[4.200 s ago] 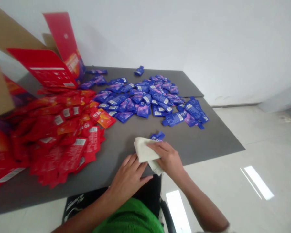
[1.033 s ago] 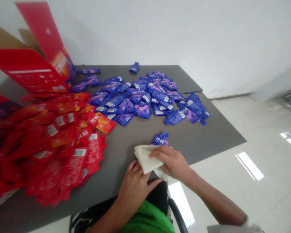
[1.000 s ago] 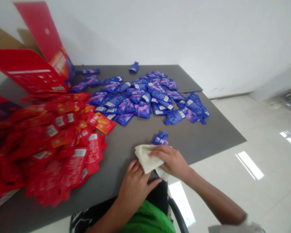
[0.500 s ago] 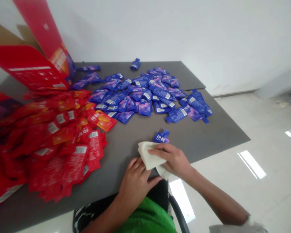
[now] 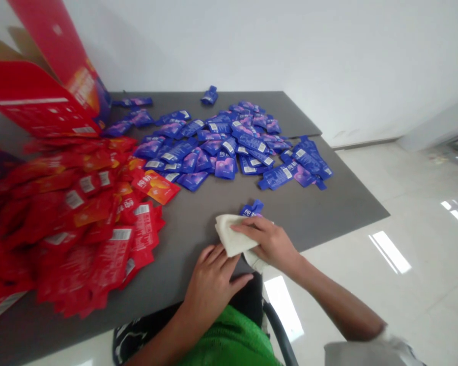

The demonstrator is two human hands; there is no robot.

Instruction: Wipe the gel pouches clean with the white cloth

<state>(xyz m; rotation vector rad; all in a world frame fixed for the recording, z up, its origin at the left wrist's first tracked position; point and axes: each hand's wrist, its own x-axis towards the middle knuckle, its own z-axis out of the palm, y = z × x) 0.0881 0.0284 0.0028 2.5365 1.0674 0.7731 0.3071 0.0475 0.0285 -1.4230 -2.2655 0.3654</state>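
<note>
A folded off-white cloth (image 5: 232, 238) is gripped in my right hand (image 5: 274, 243), with the thumb and fingers pressed on it. Part of it hangs below the hand at the table edge. Just beyond the cloth lies a blue pouch (image 5: 251, 208), whose lower part is hidden by the cloth and fingers. My left hand (image 5: 212, 279) rests palm down at the near edge of the grey table (image 5: 193, 229). Its fingers are stretched out and the thumb is spread, with the fingertips close to the cloth's lower left side.
Many red pouches (image 5: 95, 274) are heaped at the left. Behind them stands an open red carton (image 5: 41, 96). Blue pouches (image 5: 225, 165) lie spread over the table's middle and back, one blue pouch (image 5: 209, 95) apart by the white wall. Right of the table is a shiny floor.
The whole view has shifted slightly. The cloth and my right hand now cover a little more of the nearest blue pouch. My left hand stays in much the same pose.
</note>
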